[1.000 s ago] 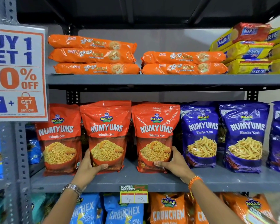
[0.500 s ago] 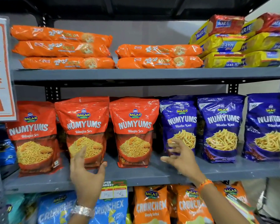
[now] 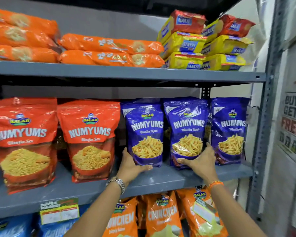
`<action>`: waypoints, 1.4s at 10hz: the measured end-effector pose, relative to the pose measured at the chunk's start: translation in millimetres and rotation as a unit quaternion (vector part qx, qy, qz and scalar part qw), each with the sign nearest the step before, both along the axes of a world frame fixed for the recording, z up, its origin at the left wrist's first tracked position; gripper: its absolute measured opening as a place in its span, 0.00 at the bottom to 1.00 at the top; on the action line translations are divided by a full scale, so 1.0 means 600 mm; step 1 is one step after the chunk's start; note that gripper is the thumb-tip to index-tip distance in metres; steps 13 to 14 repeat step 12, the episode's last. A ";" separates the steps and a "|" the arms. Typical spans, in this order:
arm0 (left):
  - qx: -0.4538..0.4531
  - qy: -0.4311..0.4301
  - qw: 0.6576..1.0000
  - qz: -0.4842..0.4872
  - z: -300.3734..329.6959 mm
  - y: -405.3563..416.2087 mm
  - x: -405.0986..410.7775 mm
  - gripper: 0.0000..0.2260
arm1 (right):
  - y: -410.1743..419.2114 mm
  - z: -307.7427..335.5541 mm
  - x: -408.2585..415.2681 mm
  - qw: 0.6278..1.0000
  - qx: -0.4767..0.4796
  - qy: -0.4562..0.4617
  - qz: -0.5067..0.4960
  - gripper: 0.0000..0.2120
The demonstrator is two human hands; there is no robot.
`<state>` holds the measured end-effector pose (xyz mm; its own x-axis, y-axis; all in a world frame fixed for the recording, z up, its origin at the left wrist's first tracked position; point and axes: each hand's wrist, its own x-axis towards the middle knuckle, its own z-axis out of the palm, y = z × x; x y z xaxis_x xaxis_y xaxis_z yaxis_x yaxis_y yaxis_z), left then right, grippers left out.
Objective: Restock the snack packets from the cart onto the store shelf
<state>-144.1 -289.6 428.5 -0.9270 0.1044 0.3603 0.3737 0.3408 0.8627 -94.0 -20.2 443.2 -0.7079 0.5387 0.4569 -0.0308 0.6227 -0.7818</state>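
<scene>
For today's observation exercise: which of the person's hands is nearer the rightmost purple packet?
Right. The right hand grips the middle purple packet, beside the rightmost purple packet; the left hand holds the leftmost purple packet, farther away.

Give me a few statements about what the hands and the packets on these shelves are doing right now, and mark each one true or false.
1. The left hand cups the bottom of the leftmost purple packet. True.
2. The right hand rests on an orange packet. False: it is on the middle purple packet, at its lower right.
3. Three purple packets stand upright on the middle shelf. True; the third purple packet is untouched.
4. The top shelf holds only orange rolls. False: yellow-and-red biscuit packs are stacked to the right of the orange rolls.
5. The watch is on the right wrist. False: the watch is on the left wrist.
</scene>
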 end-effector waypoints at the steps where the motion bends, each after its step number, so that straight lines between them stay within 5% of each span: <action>1: 0.007 -0.003 0.998 0.059 0.011 0.007 -0.028 0.44 | 0.007 0.003 -0.015 0.999 -0.010 -0.007 0.035 0.67; 9: -0.048 0.005 0.998 0.050 0.014 -0.018 0.004 0.37 | 0.010 -0.001 0.005 0.999 -0.017 0.006 0.039 0.61; 14: -0.069 0.056 0.993 0.082 0.015 -0.017 0.035 0.42 | 0.005 0.010 0.022 0.998 -0.044 0.022 0.047 0.66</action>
